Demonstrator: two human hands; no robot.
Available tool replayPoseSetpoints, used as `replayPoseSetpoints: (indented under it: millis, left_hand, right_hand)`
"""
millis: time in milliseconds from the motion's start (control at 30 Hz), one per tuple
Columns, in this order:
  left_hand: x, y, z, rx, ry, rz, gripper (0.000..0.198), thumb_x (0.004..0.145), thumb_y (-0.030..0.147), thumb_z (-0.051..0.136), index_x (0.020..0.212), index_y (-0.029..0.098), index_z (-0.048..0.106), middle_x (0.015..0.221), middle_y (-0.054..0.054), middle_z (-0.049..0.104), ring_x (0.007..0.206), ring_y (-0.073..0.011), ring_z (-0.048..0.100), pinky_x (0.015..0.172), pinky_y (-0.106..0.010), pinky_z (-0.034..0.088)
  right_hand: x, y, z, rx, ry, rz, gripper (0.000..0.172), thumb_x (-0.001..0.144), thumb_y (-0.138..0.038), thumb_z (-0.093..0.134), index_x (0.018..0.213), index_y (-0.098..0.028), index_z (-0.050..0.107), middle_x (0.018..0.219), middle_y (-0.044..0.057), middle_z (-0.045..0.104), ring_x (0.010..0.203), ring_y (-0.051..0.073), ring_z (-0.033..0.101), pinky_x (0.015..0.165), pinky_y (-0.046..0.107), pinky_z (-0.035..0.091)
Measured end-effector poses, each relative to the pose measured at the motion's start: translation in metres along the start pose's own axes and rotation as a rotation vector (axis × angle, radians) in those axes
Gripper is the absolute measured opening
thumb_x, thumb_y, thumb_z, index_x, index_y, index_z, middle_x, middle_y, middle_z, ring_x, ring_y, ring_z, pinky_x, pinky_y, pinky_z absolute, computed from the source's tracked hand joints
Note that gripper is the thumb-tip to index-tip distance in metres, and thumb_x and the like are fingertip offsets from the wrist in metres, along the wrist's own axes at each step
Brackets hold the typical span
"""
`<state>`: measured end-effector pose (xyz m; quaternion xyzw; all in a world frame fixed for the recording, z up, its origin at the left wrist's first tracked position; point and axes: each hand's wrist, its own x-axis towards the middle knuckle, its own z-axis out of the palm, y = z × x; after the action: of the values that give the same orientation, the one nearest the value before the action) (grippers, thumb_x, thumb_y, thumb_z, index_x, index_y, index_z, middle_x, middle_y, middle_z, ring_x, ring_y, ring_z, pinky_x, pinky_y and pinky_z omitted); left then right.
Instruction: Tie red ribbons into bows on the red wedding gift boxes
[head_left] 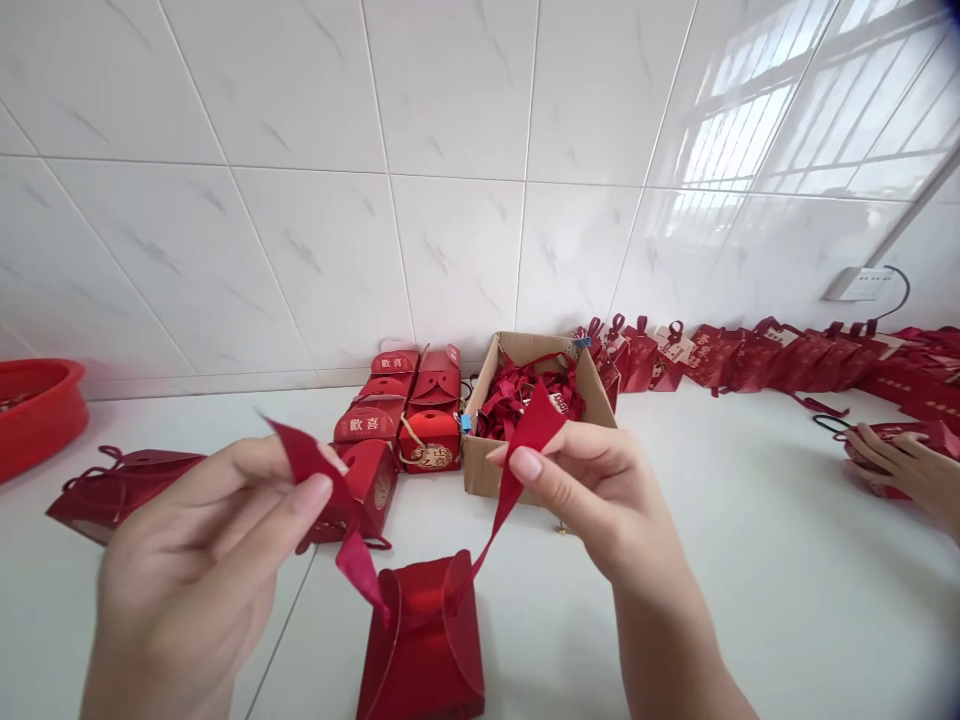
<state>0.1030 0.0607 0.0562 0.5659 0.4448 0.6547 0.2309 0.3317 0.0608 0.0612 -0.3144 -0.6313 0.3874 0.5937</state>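
Observation:
A small dark red gift box (424,650) stands on the white table in front of me, its curved flaps folded in at the top. A red ribbon (358,570) runs through the flaps, with both ends raised above the box. My left hand (217,540) pinches one end between thumb and fingers. The other end is pinched in my right hand (592,490), held higher and to the right. The two ends are apart, and no knot shows between them.
Behind the box, a cardboard box (480,480) holds tangled red ribbons. Red boxes (435,440) are stacked beside it, another red box (135,480) lies left, and a red basin (37,415) stands far left. Finished-looking boxes (720,358) line the wall. Another person's hand (892,465) touches a box at right.

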Motion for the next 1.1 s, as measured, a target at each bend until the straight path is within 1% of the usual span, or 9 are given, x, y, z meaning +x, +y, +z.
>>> replayPoseSetpoints:
  millis: [100, 167, 300, 367, 533, 633, 800, 900, 1100]
  left_hand:
    - [0.002, -0.001, 0.002, 0.017, 0.085, 0.042, 0.005, 0.060, 0.041, 0.070, 0.062, 0.040, 0.066, 0.067, 0.002, 0.067, 0.069, -0.0330, 0.061, 0.048, -0.049, 0.046]
    - [0.000, 0.004, 0.002, 0.006, 0.076, 0.061, 0.004, 0.061, 0.041, 0.070, 0.062, 0.040, 0.066, 0.070, 0.003, 0.069, 0.073, -0.0336, 0.061, 0.055, -0.051, 0.048]
    - [-0.006, 0.019, 0.005, -0.079, 0.027, 0.042, 0.003, 0.071, 0.035, 0.069, 0.069, 0.037, 0.069, 0.073, 0.005, 0.068, 0.074, -0.0249, 0.060, 0.070, -0.047, 0.052]
    - [-0.008, 0.024, 0.004, -0.132, 0.014, 0.039, 0.002, 0.074, 0.034, 0.069, 0.072, 0.035, 0.069, 0.073, 0.005, 0.066, 0.073, -0.0212, 0.059, 0.073, -0.043, 0.052]
    - [-0.001, 0.025, 0.000, -0.280, 0.045, 0.133, 0.004, 0.074, 0.026, 0.074, 0.074, 0.024, 0.070, 0.063, 0.003, 0.063, 0.067, -0.0128, 0.058, 0.066, -0.030, 0.049]
    - [0.007, 0.026, 0.003, -0.336, 0.009, 0.155, 0.004, 0.074, 0.023, 0.072, 0.073, 0.021, 0.069, 0.064, 0.003, 0.063, 0.065, -0.0099, 0.057, 0.065, -0.025, 0.048]
    - [0.013, 0.028, 0.012, -0.330, -0.066, 0.108, 0.008, 0.069, 0.023, 0.074, 0.068, 0.018, 0.067, 0.064, 0.002, 0.061, 0.063, -0.0095, 0.055, 0.062, -0.021, 0.045]
    - [0.012, 0.026, 0.014, -0.298, -0.056, 0.099, 0.007, 0.067, 0.021, 0.075, 0.066, 0.018, 0.068, 0.064, 0.002, 0.062, 0.063, -0.0090, 0.055, 0.062, -0.020, 0.044]
    - [0.016, 0.021, 0.014, -0.315, -0.012, 0.157, 0.007, 0.067, 0.019, 0.075, 0.065, 0.019, 0.068, 0.061, 0.003, 0.061, 0.060, -0.0079, 0.053, 0.057, -0.020, 0.043]
  right_hand:
    - [0.001, -0.001, -0.004, 0.010, -0.016, -0.011, 0.026, 0.081, -0.037, 0.067, 0.063, -0.020, 0.064, 0.062, 0.000, 0.064, 0.061, 0.013, 0.060, 0.056, 0.025, 0.050]
    - [0.001, -0.001, -0.005, 0.015, -0.021, -0.019, 0.024, 0.082, -0.036, 0.067, 0.065, -0.020, 0.065, 0.063, 0.000, 0.064, 0.063, 0.014, 0.061, 0.057, 0.026, 0.051]
    - [-0.003, -0.001, 0.000, 0.033, 0.004, -0.066, 0.020, 0.082, -0.036, 0.067, 0.069, -0.021, 0.068, 0.069, 0.000, 0.065, 0.069, 0.015, 0.062, 0.061, 0.027, 0.051]
    - [-0.004, 0.000, 0.007, 0.023, 0.035, -0.091, 0.019, 0.082, -0.037, 0.067, 0.071, -0.022, 0.070, 0.071, 0.001, 0.066, 0.071, 0.016, 0.063, 0.061, 0.027, 0.051]
    - [-0.004, 0.002, 0.026, -0.009, 0.082, -0.140, 0.019, 0.082, -0.036, 0.067, 0.069, -0.022, 0.071, 0.067, -0.001, 0.064, 0.064, 0.012, 0.058, 0.057, 0.024, 0.046]
    - [-0.001, -0.001, 0.034, -0.019, 0.117, -0.139, 0.018, 0.081, -0.034, 0.068, 0.068, -0.021, 0.071, 0.064, -0.002, 0.062, 0.061, 0.010, 0.053, 0.056, 0.022, 0.042]
    - [0.005, -0.004, 0.039, -0.067, 0.124, -0.096, 0.021, 0.082, -0.037, 0.067, 0.072, -0.019, 0.072, 0.067, 0.000, 0.062, 0.064, 0.010, 0.052, 0.057, 0.023, 0.040]
    - [0.008, -0.001, 0.039, -0.055, 0.149, -0.092, 0.021, 0.081, -0.037, 0.068, 0.070, -0.019, 0.072, 0.063, -0.001, 0.060, 0.060, 0.010, 0.050, 0.056, 0.023, 0.039]
    - [0.012, 0.008, 0.042, 0.026, 0.219, -0.128, 0.021, 0.079, -0.034, 0.069, 0.064, -0.020, 0.069, 0.057, -0.003, 0.052, 0.054, 0.008, 0.043, 0.051, 0.023, 0.034]
